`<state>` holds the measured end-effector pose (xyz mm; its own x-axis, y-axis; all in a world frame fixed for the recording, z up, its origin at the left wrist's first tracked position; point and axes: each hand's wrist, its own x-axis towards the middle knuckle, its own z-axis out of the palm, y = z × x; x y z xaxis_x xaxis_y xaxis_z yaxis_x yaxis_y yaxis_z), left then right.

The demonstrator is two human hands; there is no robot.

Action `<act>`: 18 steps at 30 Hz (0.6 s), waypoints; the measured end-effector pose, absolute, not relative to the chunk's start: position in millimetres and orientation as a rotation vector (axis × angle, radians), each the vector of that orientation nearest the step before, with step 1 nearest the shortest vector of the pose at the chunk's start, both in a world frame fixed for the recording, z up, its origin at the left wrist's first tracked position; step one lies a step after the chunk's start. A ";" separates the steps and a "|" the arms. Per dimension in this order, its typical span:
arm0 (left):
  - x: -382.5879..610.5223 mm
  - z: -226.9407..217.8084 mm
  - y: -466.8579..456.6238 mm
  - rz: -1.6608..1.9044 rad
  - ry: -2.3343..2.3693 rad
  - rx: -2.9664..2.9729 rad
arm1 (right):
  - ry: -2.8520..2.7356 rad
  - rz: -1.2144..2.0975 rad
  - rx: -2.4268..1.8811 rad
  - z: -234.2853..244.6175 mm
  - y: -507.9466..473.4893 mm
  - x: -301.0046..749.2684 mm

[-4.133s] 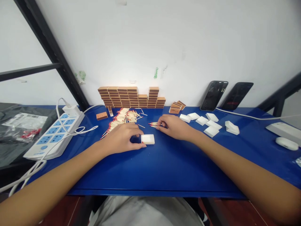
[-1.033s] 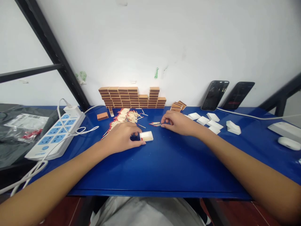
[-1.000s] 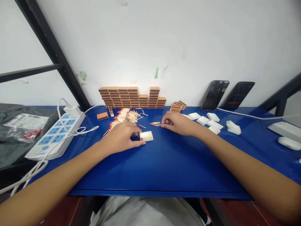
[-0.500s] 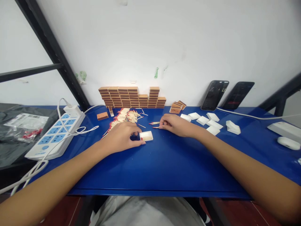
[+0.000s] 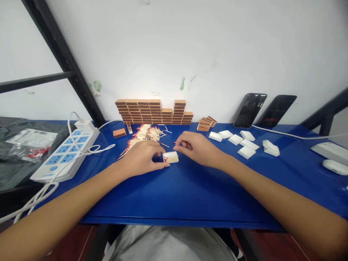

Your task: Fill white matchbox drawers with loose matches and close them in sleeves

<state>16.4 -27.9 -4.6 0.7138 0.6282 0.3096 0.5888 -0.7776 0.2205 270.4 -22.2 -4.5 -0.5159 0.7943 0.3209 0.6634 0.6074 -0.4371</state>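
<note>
Left of centre, matches [image 5: 144, 132] lie heaped; below, the left hand [image 5: 145, 157] pinches a tray [image 5: 171, 154] by its left end, mid-frame. Just right, the right hand [image 5: 199, 149] curls, fingertips hidden; whether it grips anything is unclear.

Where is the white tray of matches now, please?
In the head view, the tray is near centre, touching the left hand, left of the right hand.

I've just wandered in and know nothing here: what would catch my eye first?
Probably the brown matchboxes stacked by the white wall. In front of them, on the blue table, lies a heap of red-tipped matches; nearer still, the left hand holds a small white tray with matches in it.
</note>
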 end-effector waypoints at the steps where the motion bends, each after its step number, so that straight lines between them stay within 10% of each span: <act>1: 16.2 -4.2 -27.8 0.564 1.005 2.807 | -2.302 0.330 -1.176 -5.8 -15.3 276.9; 18: 15.6 -4.5 -26.5 0.538 1.010 2.794 | -2.441 0.322 -1.253 -27.7 16.0 304.2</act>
